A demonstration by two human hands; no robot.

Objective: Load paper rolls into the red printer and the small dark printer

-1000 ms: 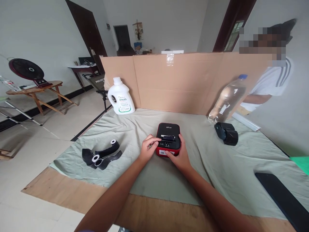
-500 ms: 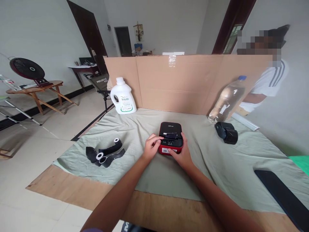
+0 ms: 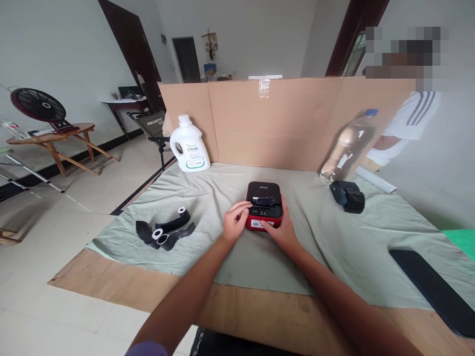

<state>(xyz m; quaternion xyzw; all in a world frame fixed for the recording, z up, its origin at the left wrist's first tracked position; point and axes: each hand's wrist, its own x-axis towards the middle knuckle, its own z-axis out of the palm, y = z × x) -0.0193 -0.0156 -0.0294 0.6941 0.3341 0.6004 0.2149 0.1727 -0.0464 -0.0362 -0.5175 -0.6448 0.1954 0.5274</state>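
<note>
A small black and red printer (image 3: 264, 190) lies on the green cloth in front of me. From the slot across its top a short dark, glossy strip (image 3: 264, 201) sticks out. My right hand (image 3: 284, 228) grips the printer's right side, fingers along the edge and thumb on the front face by a white label. My left hand (image 3: 236, 220) is closed at the left side, its fingertips over the top edge near the strip's left end. Whether they touch the strip I cannot tell. Black curled rolls (image 3: 166, 230) with white cores lie to the left.
A white detergent bottle (image 3: 190, 148) and a large clear bottle (image 3: 349, 146) stand before a cardboard screen (image 3: 270, 123). A black device with a roll (image 3: 347, 196) lies at right, and a long dark flat object (image 3: 430, 291) nearer. A person in a white sleeve (image 3: 417, 118) is behind.
The whole view has shifted slightly. My left fingers have straightened a little over the printer's left edge; my right hand keeps its grip.
</note>
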